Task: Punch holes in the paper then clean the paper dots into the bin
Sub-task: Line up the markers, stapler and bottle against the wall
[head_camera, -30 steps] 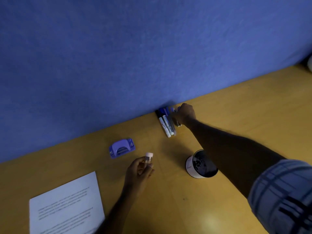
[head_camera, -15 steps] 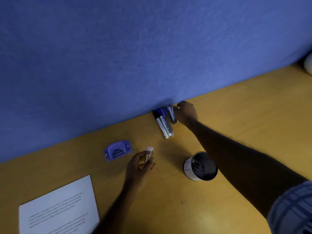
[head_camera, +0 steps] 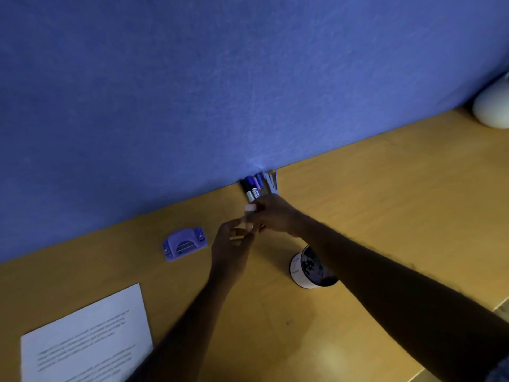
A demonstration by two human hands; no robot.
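Note:
A purple hole punch (head_camera: pixel 184 243) lies on the wooden desk (head_camera: pixel 385 216) near the blue partition. A printed sheet of paper (head_camera: pixel 85 340) sits at the lower left. A small white bin (head_camera: pixel 311 268) with a dark inside stands right of centre, partly behind my right forearm. My left hand (head_camera: pixel 234 244) holds a small white-capped stick (head_camera: pixel 249 215) upright. My right hand (head_camera: pixel 272 213) has its fingers at that stick's cap, touching it; whether it grips the stick is unclear.
Several markers (head_camera: pixel 254 187) lie against the blue partition (head_camera: pixel 220 92) just behind my hands. A white rounded object (head_camera: pixel 493 106) sits at the far right edge. The desk's front edge shows at the lower right.
My right hand left the markers and came back to the stick. My left hand lifted the stick up and towards the markers, so both hands now meet.

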